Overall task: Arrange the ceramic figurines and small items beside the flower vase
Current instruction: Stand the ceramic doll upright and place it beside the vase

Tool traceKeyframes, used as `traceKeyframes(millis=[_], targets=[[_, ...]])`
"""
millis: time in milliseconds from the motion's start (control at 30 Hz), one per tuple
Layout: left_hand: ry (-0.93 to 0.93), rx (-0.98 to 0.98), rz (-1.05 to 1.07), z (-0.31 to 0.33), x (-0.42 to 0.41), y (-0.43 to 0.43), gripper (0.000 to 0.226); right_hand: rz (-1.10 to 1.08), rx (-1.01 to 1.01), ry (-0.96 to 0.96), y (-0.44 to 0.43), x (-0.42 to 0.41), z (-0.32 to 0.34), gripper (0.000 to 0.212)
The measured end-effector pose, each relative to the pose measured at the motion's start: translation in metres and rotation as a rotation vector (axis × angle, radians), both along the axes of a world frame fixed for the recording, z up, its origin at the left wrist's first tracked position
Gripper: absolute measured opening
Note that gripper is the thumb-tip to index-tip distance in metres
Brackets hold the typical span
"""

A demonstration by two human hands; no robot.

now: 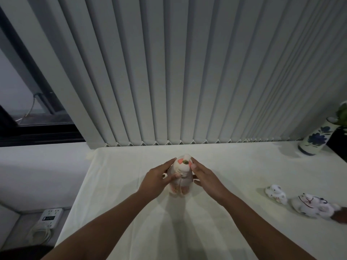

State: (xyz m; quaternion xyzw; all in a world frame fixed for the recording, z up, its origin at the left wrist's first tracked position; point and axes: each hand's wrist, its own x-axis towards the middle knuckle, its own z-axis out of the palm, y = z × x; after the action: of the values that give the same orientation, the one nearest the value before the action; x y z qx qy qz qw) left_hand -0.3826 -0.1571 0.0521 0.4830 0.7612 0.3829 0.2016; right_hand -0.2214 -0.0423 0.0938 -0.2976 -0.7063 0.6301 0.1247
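Note:
A pale ceramic cat figurine (pixel 181 177) with pink ears stands upright near the middle of the white table (pixel 225 166). My left hand (pixel 156 180) cups its left side and my right hand (pixel 204 178) cups its right side, so both hold it. A white flower vase (pixel 315 139) painted with blue flowers stands at the far right back corner, holding green leaves. Two white ceramic figurines lie at the right: a small one (pixel 276 194) and a larger one (pixel 312 206) beside it.
Grey vertical blinds (pixel 187 72) hang behind the table's back edge. A dark window frame (pixel 37 91) is at the left. A white power strip (pixel 49 217) with a coiled cable lies on the floor to the left. A dark object (pixel 340 216) shows at the right edge.

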Motion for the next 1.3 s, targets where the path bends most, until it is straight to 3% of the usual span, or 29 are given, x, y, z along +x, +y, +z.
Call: traceKeyframes(millis=[367,700,1300], targets=[[-0.147,-0.066,-0.006,0.007,0.002,0.001,0.051,0.023,0.162,-0.048,-0.001,0.001,-0.024,0.039],[-0.225,-0.162,-0.060,0.001,-0.010,0.011,0.070,-0.046,0.163,-0.049,0.008,-0.003,-0.041,0.036],[-0.321,-0.028,-0.017,0.013,0.007,0.023,0.050,-0.170,0.141,0.064,0.010,-0.004,-0.043,0.035]])
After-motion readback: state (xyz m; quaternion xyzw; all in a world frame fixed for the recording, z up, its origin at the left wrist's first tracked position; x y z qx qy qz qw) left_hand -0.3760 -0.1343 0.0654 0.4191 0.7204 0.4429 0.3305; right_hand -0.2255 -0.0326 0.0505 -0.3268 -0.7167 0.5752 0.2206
